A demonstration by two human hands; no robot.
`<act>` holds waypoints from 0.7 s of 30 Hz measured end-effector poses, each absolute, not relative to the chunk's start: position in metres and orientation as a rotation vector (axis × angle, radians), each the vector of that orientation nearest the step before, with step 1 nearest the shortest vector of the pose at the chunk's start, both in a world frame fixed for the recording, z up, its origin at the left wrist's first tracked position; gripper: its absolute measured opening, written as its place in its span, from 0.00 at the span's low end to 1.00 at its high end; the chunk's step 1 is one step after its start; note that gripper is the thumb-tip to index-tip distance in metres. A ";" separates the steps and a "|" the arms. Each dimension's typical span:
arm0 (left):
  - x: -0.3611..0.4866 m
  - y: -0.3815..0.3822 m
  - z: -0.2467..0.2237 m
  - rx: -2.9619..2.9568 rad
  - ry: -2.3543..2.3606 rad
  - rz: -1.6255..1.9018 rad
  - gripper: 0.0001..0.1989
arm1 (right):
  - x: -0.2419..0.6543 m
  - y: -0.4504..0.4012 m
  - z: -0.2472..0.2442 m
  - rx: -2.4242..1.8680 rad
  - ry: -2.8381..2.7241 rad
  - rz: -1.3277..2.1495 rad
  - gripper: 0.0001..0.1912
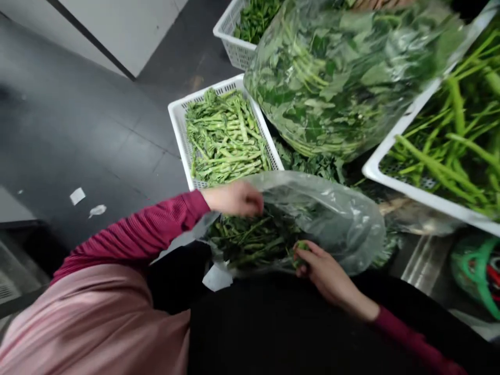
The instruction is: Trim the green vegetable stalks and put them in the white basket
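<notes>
My left hand (236, 198) hovers over the mouth of a clear plastic bag (351, 229), blurred, with its fingers curled together. What it holds, if anything, does not show. Inside the bag lie dark green leafy stalks (253, 242). At the bag's near right side, my right hand (324, 271) is closed around a green vegetable stalk (300, 251), its cut-looking end showing by the thumb. Just beyond my left hand stands a white basket (180, 122) of trimmed broccolini-like stems (226, 140).
A large plastic bag of leafy greens (332, 83) bulges at the back. Another white basket (238, 49) holds greens behind it. To the right are a white crate (429, 200) of long green stalks and a green-handled container (478, 281). Paper scraps (77, 196) lie on the floor.
</notes>
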State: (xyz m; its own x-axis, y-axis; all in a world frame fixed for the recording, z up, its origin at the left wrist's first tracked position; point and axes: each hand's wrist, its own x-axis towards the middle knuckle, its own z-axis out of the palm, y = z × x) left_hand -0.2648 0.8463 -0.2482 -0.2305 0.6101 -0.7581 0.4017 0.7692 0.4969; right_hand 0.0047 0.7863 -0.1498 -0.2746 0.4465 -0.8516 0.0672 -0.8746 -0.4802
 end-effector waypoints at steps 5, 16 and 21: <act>-0.217 0.763 -0.255 1.256 1.545 -0.277 0.01 | 0.004 0.779 -0.173 -1.987 -1.228 1.952 0.08; -0.192 0.728 -0.246 1.590 1.658 -0.349 0.09 | 0.022 0.790 -0.205 -2.141 -2.298 1.130 0.34; -0.195 0.738 -0.175 2.047 1.411 -0.031 0.09 | 0.008 0.783 -0.177 -1.755 -2.263 1.469 0.16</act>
State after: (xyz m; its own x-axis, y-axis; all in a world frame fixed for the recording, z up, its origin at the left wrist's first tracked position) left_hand -0.1948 0.7376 -0.1749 0.4225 0.8298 -0.3644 0.8452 -0.2156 0.4890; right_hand 0.0082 0.7830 -0.1767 -0.4033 0.7305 -0.5511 0.8008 -0.0097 -0.5989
